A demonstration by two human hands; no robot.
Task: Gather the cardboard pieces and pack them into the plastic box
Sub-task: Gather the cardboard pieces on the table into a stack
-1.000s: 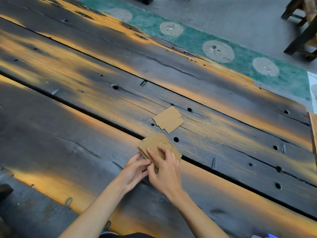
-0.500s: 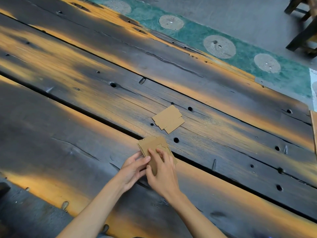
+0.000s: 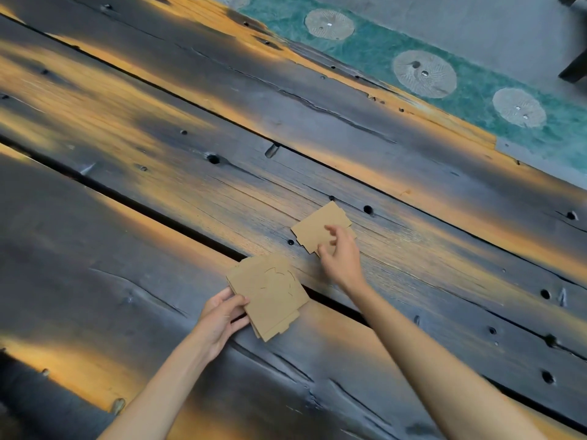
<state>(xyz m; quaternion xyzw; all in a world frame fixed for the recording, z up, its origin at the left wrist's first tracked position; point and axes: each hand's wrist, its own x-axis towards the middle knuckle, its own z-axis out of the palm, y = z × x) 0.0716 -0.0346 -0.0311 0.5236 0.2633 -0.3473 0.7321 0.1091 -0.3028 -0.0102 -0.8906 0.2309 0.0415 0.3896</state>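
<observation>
A stack of brown cardboard pieces [image 3: 270,293] with a curved cut line on top rests on the dark wooden table, and my left hand [image 3: 222,315] grips its near left edge. Farther off lies a second small pile of cardboard pieces [image 3: 317,227]. My right hand [image 3: 340,255] hovers over that pile's near edge, fingers spread and touching or almost touching it; I cannot tell whether it grips. No plastic box is in view.
The table [image 3: 158,154] is made of wide dark planks with long gaps and knot holes. Beyond its far edge runs a green strip with pale round patches [image 3: 424,74]. A dark furniture leg [image 3: 571,68] stands at the top right.
My right hand has left the near stack and reached forward to the farther pile. My left hand now holds the near stack alone, which has slid slightly left.
</observation>
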